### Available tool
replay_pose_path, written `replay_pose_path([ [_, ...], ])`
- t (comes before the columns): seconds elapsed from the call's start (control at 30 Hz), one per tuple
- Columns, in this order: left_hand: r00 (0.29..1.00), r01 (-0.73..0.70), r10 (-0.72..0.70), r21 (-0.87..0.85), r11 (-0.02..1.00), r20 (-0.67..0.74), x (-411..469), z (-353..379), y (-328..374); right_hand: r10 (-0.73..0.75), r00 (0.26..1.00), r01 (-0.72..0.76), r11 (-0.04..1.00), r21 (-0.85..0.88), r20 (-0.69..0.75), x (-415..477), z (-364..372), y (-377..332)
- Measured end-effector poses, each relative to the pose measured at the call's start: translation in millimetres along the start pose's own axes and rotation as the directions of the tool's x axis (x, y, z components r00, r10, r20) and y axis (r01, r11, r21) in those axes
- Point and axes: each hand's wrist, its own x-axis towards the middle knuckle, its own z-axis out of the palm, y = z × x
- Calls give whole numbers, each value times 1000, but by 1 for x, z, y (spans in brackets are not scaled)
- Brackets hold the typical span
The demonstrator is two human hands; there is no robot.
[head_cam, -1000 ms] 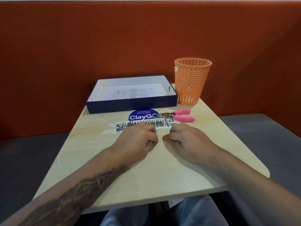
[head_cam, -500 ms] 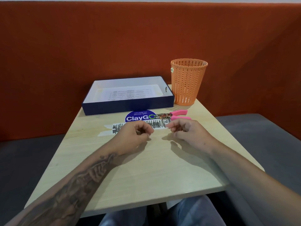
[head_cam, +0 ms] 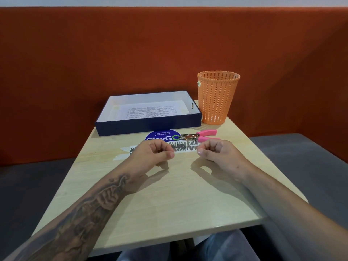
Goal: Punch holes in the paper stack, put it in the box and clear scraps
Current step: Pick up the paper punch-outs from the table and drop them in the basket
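Leftmost: navy box at the far edge of the counter, paper stack lying inside. Left hand over a scribbled strip, grip curled, contents indiscernible. Pink hole punch. Right hand, likewise. Orange basket.

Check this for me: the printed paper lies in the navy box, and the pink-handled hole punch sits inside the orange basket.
Wrong in one respect. The pink-handled hole punch lies on the table, in front of the orange basket, not inside it, as the head view shows. The printed paper does lie in the navy box.
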Motion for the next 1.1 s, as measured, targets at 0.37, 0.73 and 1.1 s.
replay_pose_path([
  [0.37, 988, -149, 155, 159, 976, -22, 32, -8, 40, -113, 989, 105, 990, -91, -97, 17, -33, -31],
  [0.73, 922, -356, 41, 803, 477, 384, 5, -1, 28, -95, 992, 84, 988, -132, -81, 20, -29, -12],
  [1.1, 859, -499, 278, 823, 272, 430, -8, 9, 9, -78, 995, 71, 991, -117, -57, 17, -22, -2],
])
